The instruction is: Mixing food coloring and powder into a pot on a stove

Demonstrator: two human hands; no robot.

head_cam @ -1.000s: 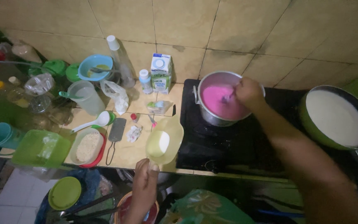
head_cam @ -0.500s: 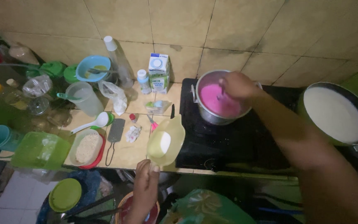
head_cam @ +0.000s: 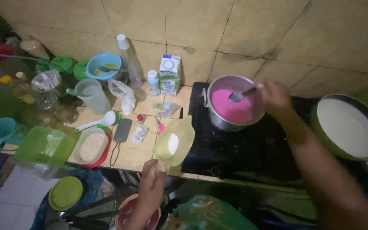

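My right hand (head_cam: pixel 274 97) grips a spoon (head_cam: pixel 240 94) whose bowl dips into pink liquid in a metal pot (head_cam: pixel 231 103) on the black stove (head_cam: pixel 235 140). At the counter's front edge my left hand (head_cam: pixel 153 179) holds a pale yellow scoop cup (head_cam: pixel 176 140) by its handle. A little white liquid lies in the cup, which is level, just left of the stove.
A green pan (head_cam: pixel 349 127) of white batter sits at the stove's right. A milk carton (head_cam: pixel 170 75), small bottle (head_cam: pixel 153 82), clear bottle (head_cam: pixel 128 55), jug (head_cam: pixel 91 94), blue bowl (head_cam: pixel 103 66), white ladle (head_cam: pixel 101 121), grater (head_cam: pixel 120 133) and green tub (head_cam: pixel 45 145) crowd the counter.
The view has shifted slightly. My right hand has moved the spoon round inside the pot of pink liquid. My left hand keeps the yellow cup near the front edge.
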